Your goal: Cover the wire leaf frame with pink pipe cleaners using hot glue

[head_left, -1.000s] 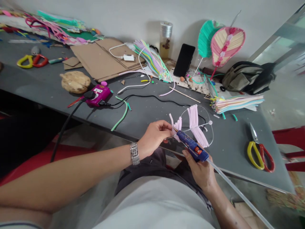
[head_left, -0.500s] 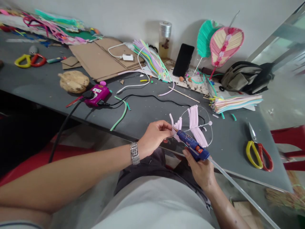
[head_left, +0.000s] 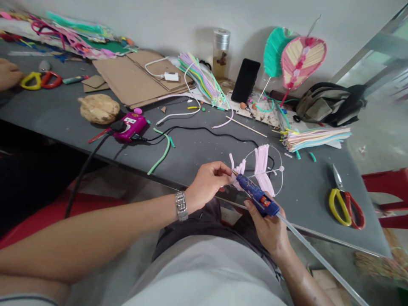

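My left hand (head_left: 208, 180) is closed, its thumb and fingers pinching the near end of a thin wire frame (head_left: 281, 180). Pale pink fuzzy strips (head_left: 262, 161) lie across this rounded frame in two groups, and a small pale disc (head_left: 281, 168) sits at its far end. In my right hand (head_left: 270, 231) is a blue glue gun (head_left: 255, 193), gripped from below. Its tip points left at the pink strips beside my left fingertips; whether it touches them I cannot tell. A long clear glue stick (head_left: 318, 250) extends from the back of the gun.
Yellow-and-red scissors (head_left: 346, 208) lie at right. A magenta power adapter (head_left: 130, 126) with black cord is at left, near cardboard (head_left: 137, 78). Bundles of fuzzy stems (head_left: 317, 138), a phone (head_left: 245, 80) and two leaf-shaped fans (head_left: 302, 59) stand behind. Another person's hand (head_left: 9, 74) rests at far left.
Another person's hand has come into view at the far left, by the other scissors. The wire frame has turned slightly, its pink strips shifting a little right and down. Both my hands keep their grips.
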`<state>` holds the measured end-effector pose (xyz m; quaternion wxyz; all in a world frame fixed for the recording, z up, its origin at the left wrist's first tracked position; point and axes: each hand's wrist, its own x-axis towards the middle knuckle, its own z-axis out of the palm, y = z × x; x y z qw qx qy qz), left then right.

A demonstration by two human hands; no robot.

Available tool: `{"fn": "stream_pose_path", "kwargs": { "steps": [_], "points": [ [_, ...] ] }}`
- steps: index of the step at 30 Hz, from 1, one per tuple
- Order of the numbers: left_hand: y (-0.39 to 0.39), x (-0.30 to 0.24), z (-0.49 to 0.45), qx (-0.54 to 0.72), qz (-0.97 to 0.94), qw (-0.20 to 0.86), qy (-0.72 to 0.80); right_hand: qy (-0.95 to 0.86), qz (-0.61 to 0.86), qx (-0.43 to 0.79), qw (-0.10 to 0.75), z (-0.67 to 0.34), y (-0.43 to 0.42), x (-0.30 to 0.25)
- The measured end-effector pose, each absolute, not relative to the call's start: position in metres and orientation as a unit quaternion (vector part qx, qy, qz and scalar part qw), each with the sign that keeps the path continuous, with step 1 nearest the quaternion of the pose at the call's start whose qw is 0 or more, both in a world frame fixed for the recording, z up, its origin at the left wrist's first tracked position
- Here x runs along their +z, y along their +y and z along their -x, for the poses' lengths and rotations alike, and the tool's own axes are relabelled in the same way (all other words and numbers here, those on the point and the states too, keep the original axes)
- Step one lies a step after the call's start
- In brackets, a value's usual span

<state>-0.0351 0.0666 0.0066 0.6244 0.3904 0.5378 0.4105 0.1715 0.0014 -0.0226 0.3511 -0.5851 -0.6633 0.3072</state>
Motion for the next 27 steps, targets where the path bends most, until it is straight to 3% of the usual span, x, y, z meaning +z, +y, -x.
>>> {"fn": "stream_pose_path", "kwargs": {
  "steps": [27],
  "points": [
    [0.068,0.009,0.036,0.422,-0.388,0.612,0.545,-0.692,0.580,0.263,0.339,-0.168,0.001,-0.008]
  ]
}}
